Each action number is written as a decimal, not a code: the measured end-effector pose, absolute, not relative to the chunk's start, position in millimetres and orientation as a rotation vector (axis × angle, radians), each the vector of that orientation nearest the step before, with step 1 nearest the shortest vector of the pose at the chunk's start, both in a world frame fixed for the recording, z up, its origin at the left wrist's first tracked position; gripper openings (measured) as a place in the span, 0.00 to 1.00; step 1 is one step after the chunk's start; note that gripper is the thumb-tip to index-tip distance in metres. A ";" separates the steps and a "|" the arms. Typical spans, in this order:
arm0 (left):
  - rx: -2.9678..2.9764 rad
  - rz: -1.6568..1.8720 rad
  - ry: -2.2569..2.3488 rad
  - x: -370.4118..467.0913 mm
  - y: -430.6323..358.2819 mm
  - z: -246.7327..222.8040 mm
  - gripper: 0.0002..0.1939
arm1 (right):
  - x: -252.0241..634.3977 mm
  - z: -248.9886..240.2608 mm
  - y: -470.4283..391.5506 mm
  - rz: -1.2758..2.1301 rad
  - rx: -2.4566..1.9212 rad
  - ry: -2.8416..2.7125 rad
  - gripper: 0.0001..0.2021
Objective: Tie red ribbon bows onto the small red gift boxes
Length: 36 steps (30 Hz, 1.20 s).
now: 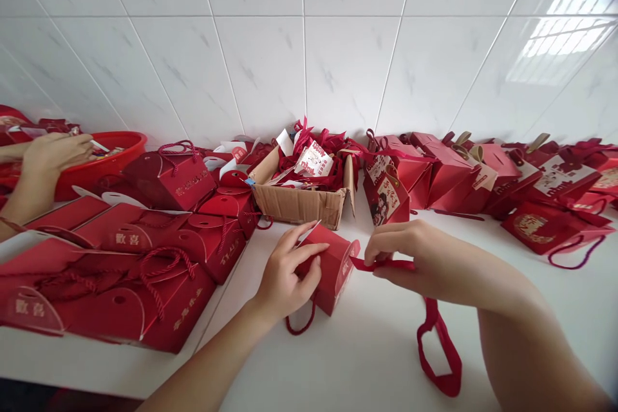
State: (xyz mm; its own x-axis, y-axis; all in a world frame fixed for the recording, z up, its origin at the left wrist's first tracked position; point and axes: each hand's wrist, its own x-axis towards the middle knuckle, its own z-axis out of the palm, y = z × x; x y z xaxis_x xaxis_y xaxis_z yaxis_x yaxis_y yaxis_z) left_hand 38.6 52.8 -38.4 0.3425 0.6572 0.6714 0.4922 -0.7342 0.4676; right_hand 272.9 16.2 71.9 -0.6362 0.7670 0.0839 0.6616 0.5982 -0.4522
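Observation:
A small red gift box lies tilted on the white table, its dark red cord loop hanging at the front. My left hand rests on its left side, fingers wrapped over the top and side. Just right of the box, my right hand pinches a red ribbon. One short end of that ribbon points toward the box, and the rest hangs below my hand in a loop on the table.
An open cardboard box of ribbons and tags stands behind. Red gift boxes crowd the left, and more boxes line the tiled wall at right. Another person's hands work over a red basin at far left.

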 end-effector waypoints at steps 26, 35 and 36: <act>2.391 1.321 1.036 38.2 52.2 -36.7 0.15 | 274.2 74.9 13.6 0.601 -1.147 -2.569 0.08; 2.423 1.309 0.996 37.3 53.2 -35.3 0.15 | 275.0 75.7 13.6 0.590 -1.186 -2.567 0.09; 2.422 1.312 0.994 37.2 53.3 -35.0 0.15 | 274.6 75.6 13.8 0.595 -1.172 -2.569 0.09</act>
State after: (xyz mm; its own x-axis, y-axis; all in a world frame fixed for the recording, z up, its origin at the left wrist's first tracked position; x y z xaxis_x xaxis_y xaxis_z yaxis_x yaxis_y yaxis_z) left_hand 37.2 53.3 -35.0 0.3753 0.6500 0.6608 0.4606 -0.7494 0.4756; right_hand 274.6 13.8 75.6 -0.6429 0.7635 0.0608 0.6589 0.5918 -0.4643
